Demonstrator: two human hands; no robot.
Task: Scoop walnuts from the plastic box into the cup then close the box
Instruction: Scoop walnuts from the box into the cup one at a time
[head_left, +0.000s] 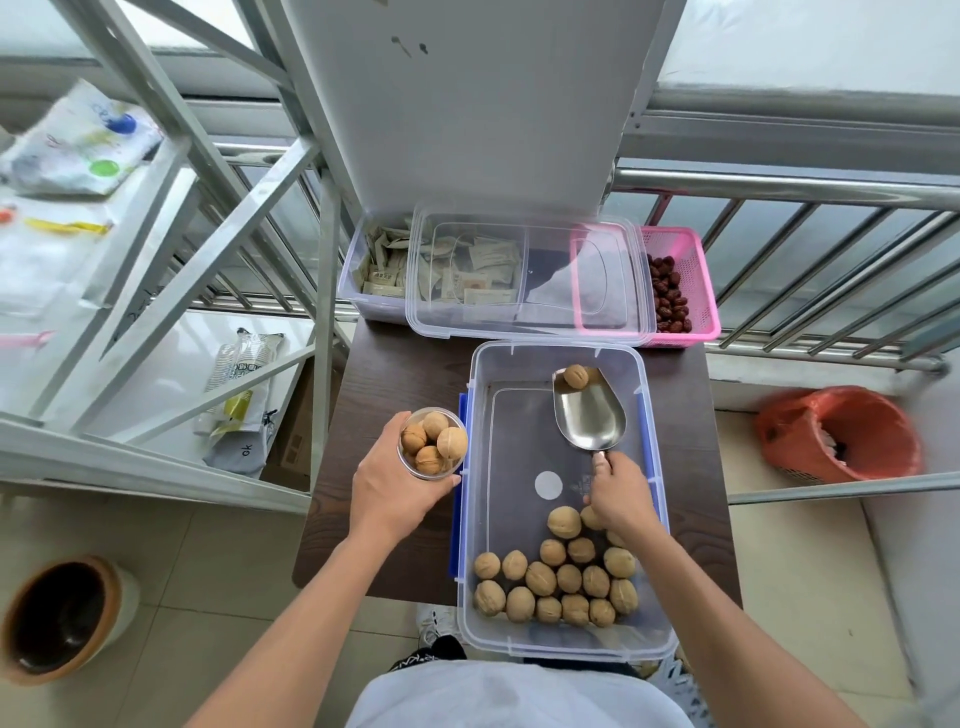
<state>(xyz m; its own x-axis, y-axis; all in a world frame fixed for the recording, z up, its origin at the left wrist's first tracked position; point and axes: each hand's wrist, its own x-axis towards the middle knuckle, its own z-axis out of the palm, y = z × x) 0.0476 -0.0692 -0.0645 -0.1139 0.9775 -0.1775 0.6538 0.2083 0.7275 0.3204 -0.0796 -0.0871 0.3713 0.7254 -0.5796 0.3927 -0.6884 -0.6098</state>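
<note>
Holding: left hand gripping cup of walnuts beside box, at its 9 o'clock, likely for a short transfer. Right hand clamping scoop, chasing one walnut at 12 o'clock. Lid resting beyond.

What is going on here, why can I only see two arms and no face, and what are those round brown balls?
The camera sits on the person's head and looks down, so you see only their arms. The brown balls are walnuts, lying in a clear plastic box on a dark table. The left hand holds a small cup already full of walnuts. The right hand holds a shiny metal scoop with one walnut at its far end. The box's lid rests behind, on other containers.
</note>
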